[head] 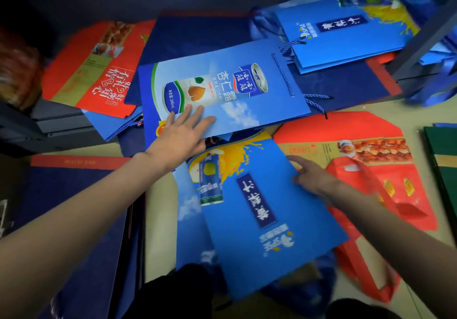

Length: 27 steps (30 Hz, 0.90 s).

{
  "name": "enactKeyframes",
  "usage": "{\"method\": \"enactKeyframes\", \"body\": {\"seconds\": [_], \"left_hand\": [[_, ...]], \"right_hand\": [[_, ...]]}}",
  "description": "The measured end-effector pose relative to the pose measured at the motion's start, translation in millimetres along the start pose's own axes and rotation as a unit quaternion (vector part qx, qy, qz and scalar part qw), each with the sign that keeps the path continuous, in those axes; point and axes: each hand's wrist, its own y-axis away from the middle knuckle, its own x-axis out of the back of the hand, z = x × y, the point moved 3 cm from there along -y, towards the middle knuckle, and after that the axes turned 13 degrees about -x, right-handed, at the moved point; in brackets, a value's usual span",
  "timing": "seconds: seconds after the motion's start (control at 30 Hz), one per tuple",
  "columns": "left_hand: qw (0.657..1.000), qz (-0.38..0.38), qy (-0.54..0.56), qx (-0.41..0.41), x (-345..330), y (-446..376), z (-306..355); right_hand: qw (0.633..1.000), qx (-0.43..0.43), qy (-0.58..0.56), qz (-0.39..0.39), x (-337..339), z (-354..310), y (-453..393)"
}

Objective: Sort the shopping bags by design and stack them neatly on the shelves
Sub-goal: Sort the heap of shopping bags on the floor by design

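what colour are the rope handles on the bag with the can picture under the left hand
Dark blue twisted cord, against the light blue can-print bag that the left hand presses; it shows best in the head view.

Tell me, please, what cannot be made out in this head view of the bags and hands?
- Left hand thumb: hidden under the almond-can bag.
- Right hand fingertips: blurred at the edge of the orange-splash bag; grip unclear.
- Green bag: cut by right edge.
- Small print on red bags: too small.

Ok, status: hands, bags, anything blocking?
Left hand flat on almond-can bag. Right hand gripping orange-splash bag by its edge. Red bags lie beside it, unsorted.
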Motion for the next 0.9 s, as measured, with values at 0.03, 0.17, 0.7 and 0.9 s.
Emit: {"method": "enactKeyframes", "body": {"seconds": [0.03,0.17,0.7,0.9], "left_hand": [[1.0,0.001,0.001,0.0,-1.5,1.5,-1.0],[0.999,0.031,0.016,-0.016,-6.4,10.2,-5.8],[0.989,0.102,-0.038,-0.097,-22.5,39.9,-16.1],[0.993,0.075,-0.049,-0.075,-28.0,39.4,-15.1]], "right_hand": [[1.0,0.004,-0.01,-0.004,-12.3,2.3,-0.3],[0.994,-0.007,-0.107,-0.017,-38.0,7.1,2.2],[0.975,0.014,-0.219,-0.044,-1.3,-15.8,4.0],[0.998,0.017,0.049,-0.02,-44.4,7.8,3.2]]}}
